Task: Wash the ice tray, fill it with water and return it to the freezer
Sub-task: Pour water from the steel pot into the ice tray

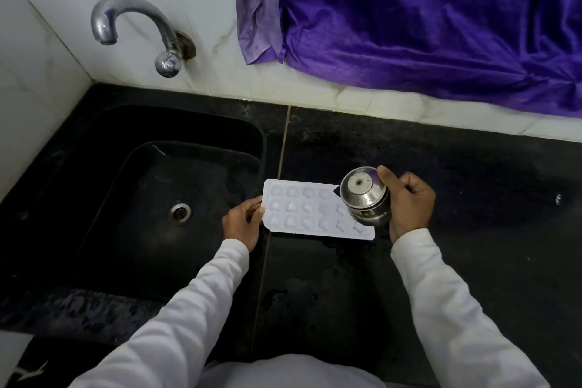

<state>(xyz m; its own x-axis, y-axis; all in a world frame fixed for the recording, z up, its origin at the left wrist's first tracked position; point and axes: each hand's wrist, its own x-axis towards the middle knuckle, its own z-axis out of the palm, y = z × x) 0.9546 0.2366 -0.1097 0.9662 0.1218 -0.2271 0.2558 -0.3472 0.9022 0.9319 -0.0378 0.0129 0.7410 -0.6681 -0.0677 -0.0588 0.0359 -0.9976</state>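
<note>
Black stone counter [472, 183] runs under a white tiled wall. A black sink [94, 167] is sunk into it at the left below a chrome tap [132, 28], and a purple curtain [425, 25] hangs at the upper right. The ice tray [308, 211] is white, thin and rectangular, with three rows of small shaped cavities facing up. It lies on the counter just right of the sink's rim. Its long axis runs left to right, the right end angled slightly toward the person. The left hand [242, 224] pinches the tray's left short end between thumb and curled fingers. The right hand [409, 201] grips a small steel pot [365, 195], tipped over the tray's right end with its base toward the camera.
</note>
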